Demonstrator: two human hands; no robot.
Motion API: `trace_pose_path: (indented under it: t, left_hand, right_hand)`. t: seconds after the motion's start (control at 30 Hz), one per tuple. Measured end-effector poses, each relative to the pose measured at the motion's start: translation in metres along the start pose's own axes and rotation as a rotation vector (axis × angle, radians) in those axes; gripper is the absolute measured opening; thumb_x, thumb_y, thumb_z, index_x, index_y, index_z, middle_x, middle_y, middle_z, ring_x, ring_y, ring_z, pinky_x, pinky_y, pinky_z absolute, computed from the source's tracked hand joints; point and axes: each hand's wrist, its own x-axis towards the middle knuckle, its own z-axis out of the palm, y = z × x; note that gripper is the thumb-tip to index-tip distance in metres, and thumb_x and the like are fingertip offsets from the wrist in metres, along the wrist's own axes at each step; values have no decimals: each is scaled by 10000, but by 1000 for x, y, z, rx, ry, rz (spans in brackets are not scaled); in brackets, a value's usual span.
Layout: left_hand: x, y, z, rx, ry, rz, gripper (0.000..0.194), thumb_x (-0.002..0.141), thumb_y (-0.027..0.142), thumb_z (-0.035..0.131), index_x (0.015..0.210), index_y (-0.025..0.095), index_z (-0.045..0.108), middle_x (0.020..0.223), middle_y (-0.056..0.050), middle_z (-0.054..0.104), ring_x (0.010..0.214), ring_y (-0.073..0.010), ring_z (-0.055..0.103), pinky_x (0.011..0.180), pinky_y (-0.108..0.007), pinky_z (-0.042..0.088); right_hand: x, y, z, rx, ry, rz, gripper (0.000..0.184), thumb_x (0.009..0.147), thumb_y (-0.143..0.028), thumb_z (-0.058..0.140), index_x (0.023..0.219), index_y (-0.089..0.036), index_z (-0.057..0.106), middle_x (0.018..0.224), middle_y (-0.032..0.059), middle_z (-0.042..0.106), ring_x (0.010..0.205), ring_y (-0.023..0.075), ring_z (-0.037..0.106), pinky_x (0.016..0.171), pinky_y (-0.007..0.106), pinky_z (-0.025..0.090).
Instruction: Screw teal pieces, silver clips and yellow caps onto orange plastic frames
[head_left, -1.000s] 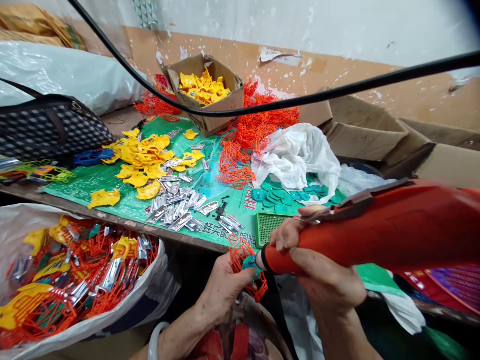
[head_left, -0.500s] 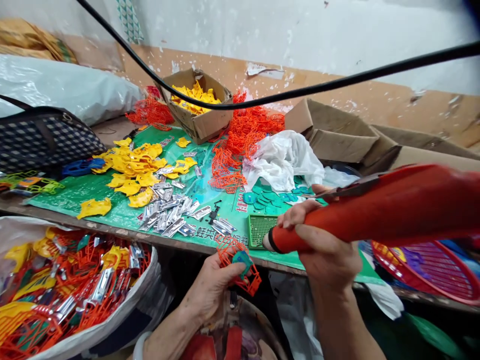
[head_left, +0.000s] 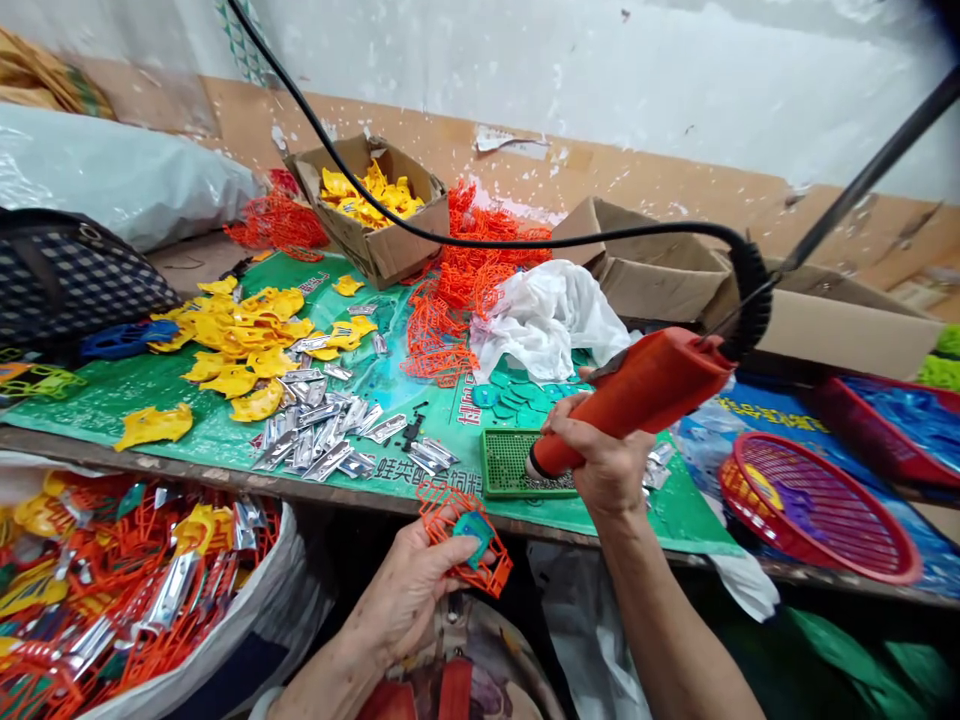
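Orange screwdriver (head_left: 637,395) has moved from the frame (head_left: 459,530) to the green tray (head_left: 517,463).

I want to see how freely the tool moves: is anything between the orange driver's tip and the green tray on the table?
Nothing visible. The right hand holds the orange driver with its tip right over the green tray. The left hand holds the orange frame lower, off the table edge, out of the way.

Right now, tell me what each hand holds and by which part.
Left hand grips the orange lattice piece by its lower edge. Right hand grips the orange power screwdriver near its tip end.
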Motion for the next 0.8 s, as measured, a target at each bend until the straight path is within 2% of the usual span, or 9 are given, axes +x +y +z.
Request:
trace_pose_path:
  t: [0.37, 0.67, 0.8]
  left_hand:
    - [2, -3, 4, -11, 19, 1, 334, 683, 235, 784, 999, 156, 715, 852, -50, 708, 736, -177, 668, 688, -300, 557]
    - [3, -3, 3, -16, 6, 35, 287, 721, 228, 754, 995, 155, 713, 835, -46, 715, 727, -164, 671, 678, -275, 549]
    - [4, -2, 2, -33, 9, 42, 328, 727, 217, 748, 1044, 152, 697, 867, -60, 727, 735, -172, 686, 683, -279, 551]
  right_hand:
    - [-1, 8, -2, -43, 10, 34, 165, 581, -218, 766, 566, -155, 614, 602, -9, 598, 532, 138, 533, 573, 329, 484]
    - [-3, 7, 1, -43, 19, 13, 152, 574, -186, 771, 591, -162, 621, 623, -11, 618, 552, 137, 542, 567, 319, 483]
    - [-6, 6, 3, -17, 20, 13, 151, 573, -148, 773, 639, -164, 637, 632, -18, 631, 549, 133, 549, 560, 308, 469]
